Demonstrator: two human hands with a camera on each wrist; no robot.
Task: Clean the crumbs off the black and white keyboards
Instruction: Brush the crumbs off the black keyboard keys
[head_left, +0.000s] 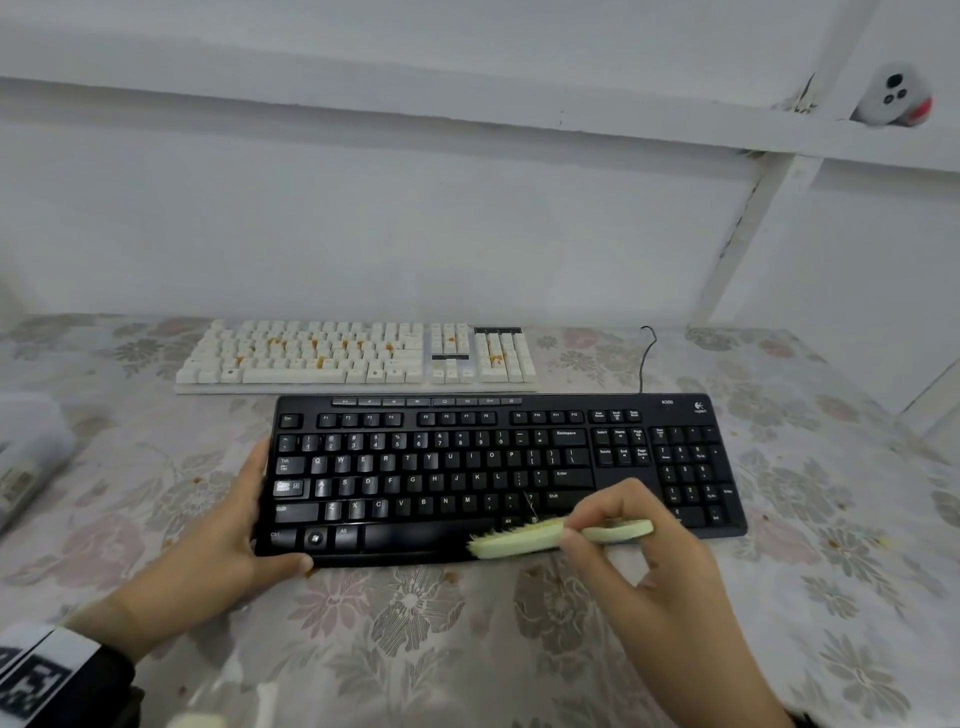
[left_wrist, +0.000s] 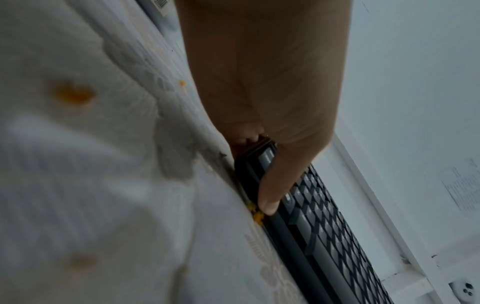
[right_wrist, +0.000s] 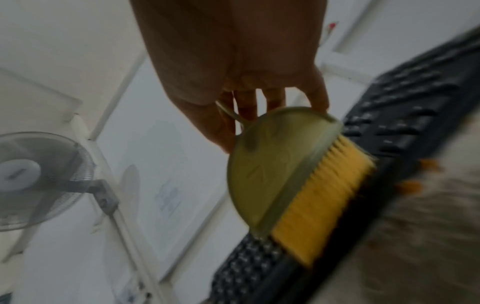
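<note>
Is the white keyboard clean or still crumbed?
Still crumbed: orange bits sit across the white keyboard keys and number pad.

1. Black keyboard (head_left: 498, 467): plastic, glossy along its front edge, keys matt.
2. White keyboard (head_left: 358, 356): matt plastic keys.
3. Brush (right_wrist: 280, 172): smooth pale-green plastic back, yellow bristles.
4. Tablecloth (head_left: 415, 649): floral, slightly shiny.

Head view looks forward and down over the bench (head_left: 467, 623). Both wrist views sit low and close, sharing the black keyboard (head_left: 498, 467) (left_wrist: 324, 236) (right_wrist: 405, 115) with it.
</note>
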